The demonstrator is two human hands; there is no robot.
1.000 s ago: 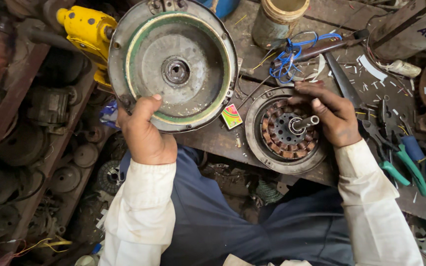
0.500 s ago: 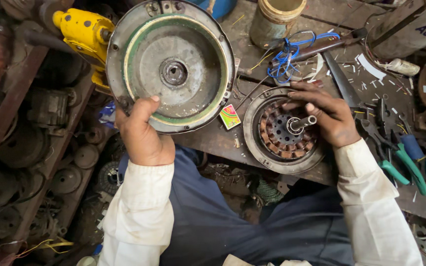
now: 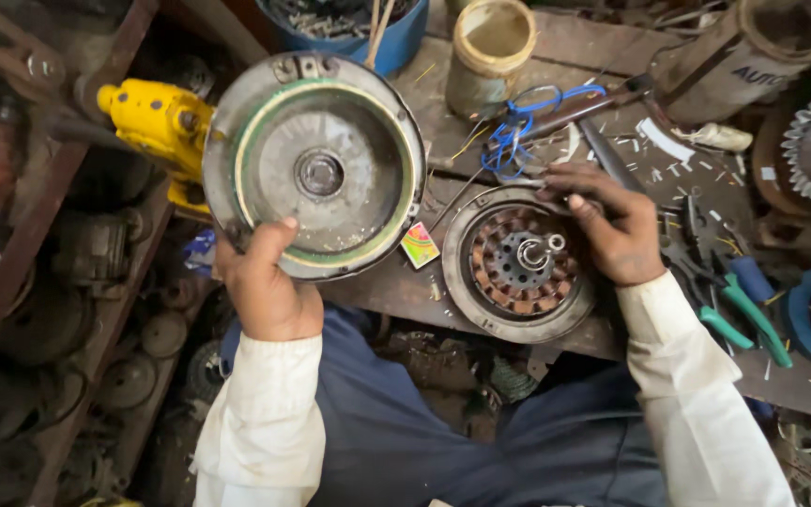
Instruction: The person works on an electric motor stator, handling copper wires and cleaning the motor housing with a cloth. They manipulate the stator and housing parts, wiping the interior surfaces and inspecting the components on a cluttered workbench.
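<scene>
Soft even daylight, bright white sleeves, dim clutter left of the left hand (image 3: 265,286), corners slightly bent, mild blur

pliers (image 3: 739,310) right of stator (image 3: 518,263), scissors (image 3: 523,117) behind

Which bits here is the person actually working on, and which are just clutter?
In hand:
left hand holds round metal cover
right hand rests on wound motor core

Lying about:
blue scissors
green-handled pliers
jar
yellow tool
</scene>
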